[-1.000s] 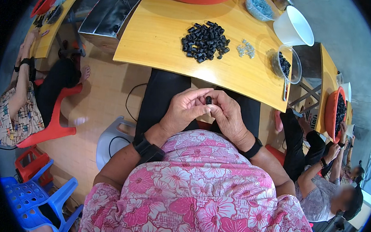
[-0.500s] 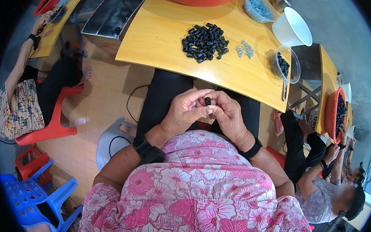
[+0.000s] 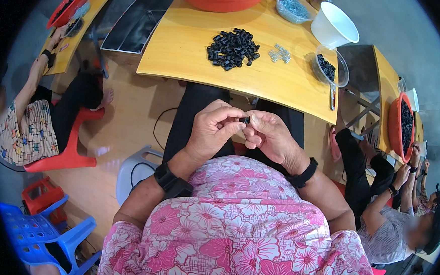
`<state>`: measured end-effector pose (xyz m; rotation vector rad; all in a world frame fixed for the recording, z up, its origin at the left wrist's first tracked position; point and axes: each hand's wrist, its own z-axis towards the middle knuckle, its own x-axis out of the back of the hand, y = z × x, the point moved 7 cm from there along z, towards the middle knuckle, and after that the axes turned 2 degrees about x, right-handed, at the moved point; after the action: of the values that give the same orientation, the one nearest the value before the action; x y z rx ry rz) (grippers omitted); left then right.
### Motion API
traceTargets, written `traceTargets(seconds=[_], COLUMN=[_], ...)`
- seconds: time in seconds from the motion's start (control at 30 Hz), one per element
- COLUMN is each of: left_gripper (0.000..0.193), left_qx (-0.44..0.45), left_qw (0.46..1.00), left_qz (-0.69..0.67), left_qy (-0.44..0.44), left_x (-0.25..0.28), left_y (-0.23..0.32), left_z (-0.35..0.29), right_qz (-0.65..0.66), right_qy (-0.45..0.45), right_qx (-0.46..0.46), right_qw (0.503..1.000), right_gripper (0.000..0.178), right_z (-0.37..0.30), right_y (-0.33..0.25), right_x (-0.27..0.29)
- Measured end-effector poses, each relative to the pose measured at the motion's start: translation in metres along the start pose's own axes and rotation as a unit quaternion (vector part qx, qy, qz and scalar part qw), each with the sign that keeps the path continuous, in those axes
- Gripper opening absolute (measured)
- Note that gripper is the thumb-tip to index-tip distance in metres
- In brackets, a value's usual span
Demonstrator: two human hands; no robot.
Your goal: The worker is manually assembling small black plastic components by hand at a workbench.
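Above my lap, in front of the table edge, both hands meet at a small black plastic part (image 3: 244, 120). My left hand (image 3: 209, 129) pinches it between thumb and fingertips, and those fingers partly cover it. From the other side, my right hand (image 3: 276, 138) presses on it with thumb and forefinger, the other fingers curled below. Whether anything sits inside the part I cannot see. On the table ahead lies a loose heap of similar black parts (image 3: 233, 48). Right of the heap is a small group of shiny metal pieces (image 3: 279, 54), too small to name.
On the wooden table (image 3: 180, 49) stand a red basin (image 3: 218, 4) of black parts, a clear tub (image 3: 292, 16) of metal pieces, a white bucket (image 3: 336, 24) and a clear bowl (image 3: 342, 74). Co-workers sit left and right. A grey stool (image 3: 129, 175) stands to my left.
The black part has turned from upright to lying more sideways between my fingertips. My right hand has rolled, its fingers curling under. The whole view has shifted slightly.
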<state>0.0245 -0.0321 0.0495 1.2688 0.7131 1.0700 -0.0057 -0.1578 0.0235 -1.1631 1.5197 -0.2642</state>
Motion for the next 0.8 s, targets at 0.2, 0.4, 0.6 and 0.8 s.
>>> traceTargets(seconds=[0.2,0.4,0.6,0.8], left_gripper=[0.015,0.011,0.008,0.007], left_qx=[0.023,0.057,0.065,0.05], left_qw=[0.998,0.989,0.988,0.993], left_qz=[-0.058,-0.132,-0.141,-0.102], left_qy=[0.013,0.01,0.019,0.026], left_x=[-0.006,-0.011,-0.012,-0.01], left_y=[0.004,0.003,-0.004,-0.006], left_z=[-0.004,-0.008,-0.008,-0.006], right_qz=[0.047,0.054,0.035,0.016], right_qy=[-0.013,-0.004,-0.006,0.006], right_qx=[-0.022,-0.03,-0.032,-0.047], right_qw=[0.999,0.998,0.999,0.999], right_gripper=[0.033,0.032,0.031,0.03], right_z=[-0.005,-0.006,-0.004,-0.002], right_y=[0.005,0.006,0.006,0.007], right_x=[-0.002,-0.003,-0.001,0.004])
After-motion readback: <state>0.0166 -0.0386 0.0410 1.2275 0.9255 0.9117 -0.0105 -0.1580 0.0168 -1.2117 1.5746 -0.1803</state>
